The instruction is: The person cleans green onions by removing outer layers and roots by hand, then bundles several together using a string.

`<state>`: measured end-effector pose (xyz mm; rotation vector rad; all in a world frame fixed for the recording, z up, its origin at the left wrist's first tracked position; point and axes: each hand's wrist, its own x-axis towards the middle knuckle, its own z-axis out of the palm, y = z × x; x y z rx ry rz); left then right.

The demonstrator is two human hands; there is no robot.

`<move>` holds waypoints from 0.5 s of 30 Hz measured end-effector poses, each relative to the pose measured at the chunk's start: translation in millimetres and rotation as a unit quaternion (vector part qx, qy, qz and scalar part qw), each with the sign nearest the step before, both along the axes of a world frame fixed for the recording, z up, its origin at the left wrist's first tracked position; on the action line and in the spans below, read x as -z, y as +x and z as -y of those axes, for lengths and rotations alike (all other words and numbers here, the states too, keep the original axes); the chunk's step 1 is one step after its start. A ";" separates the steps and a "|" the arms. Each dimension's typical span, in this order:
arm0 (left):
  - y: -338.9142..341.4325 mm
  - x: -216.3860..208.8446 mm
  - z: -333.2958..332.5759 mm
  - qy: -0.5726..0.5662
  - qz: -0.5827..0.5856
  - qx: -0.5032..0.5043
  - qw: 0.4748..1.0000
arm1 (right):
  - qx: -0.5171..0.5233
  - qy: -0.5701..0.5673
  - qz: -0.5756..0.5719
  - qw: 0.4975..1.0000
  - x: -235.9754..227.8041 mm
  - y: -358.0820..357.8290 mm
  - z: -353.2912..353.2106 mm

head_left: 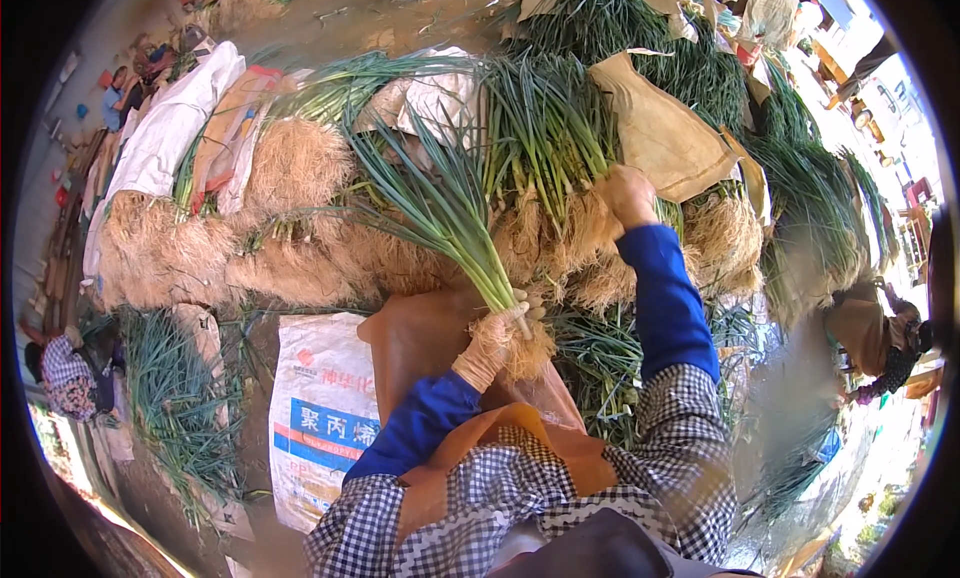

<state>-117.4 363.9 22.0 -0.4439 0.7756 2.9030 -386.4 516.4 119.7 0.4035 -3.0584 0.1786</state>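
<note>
My left hand is closed around the white lower ends of a small bunch of green onions. Their long leaves fan up and to the left, while the roots hang beside my fingers. Further ahead, my right hand is curled at the edge of a larger heap of green onions, its fingers closed at the stalks. Its fingertips are partly hidden from view. A brown sheet lies over the onions just beyond that hand.
Rooty bundles form a long row across the front. A white printed sack lies to my left, near loose green leaves. More onions are piled at right. Other people sit at the far left and right.
</note>
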 end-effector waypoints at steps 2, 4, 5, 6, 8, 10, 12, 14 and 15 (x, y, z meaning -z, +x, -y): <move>1.7 -7.5 -13.3 0.039 -0.002 0.028 0.999 | 0.004 -0.222 0.068 0.973 6.3 57.2 -30.0; 4.9 -11.4 -36.1 0.093 0.009 0.086 0.992 | 0.025 -0.496 0.212 0.842 33.8 125.2 -58.9; 11.0 4.5 -47.2 0.029 -0.030 0.117 0.992 | 0.042 -0.593 0.276 0.755 35.0 165.2 -55.6; 17.5 11.9 -65.3 0.007 -0.022 0.150 0.988 | 0.074 -0.623 0.289 0.723 53.7 192.1 -56.7; 23.4 15.7 -94.2 -0.040 0.072 0.205 0.975 | 0.090 -0.641 0.299 0.701 75.5 216.3 -65.4; 28.0 25.1 -100.2 -0.153 0.100 0.200 0.963 | 0.097 -0.375 0.127 0.913 83.6 218.7 -65.1; 28.0 62.0 -103.3 -0.167 0.071 0.147 0.972 | 0.078 -0.108 0.020 0.991 70.8 215.0 -48.7; 26.1 57.9 -112.9 -0.183 0.083 0.106 0.974 | 0.061 -0.056 0.023 0.996 74.5 216.5 -54.5; 23.1 40.0 -116.0 -0.145 0.155 0.114 0.971 | 0.075 -0.025 0.051 0.996 72.6 223.0 -60.9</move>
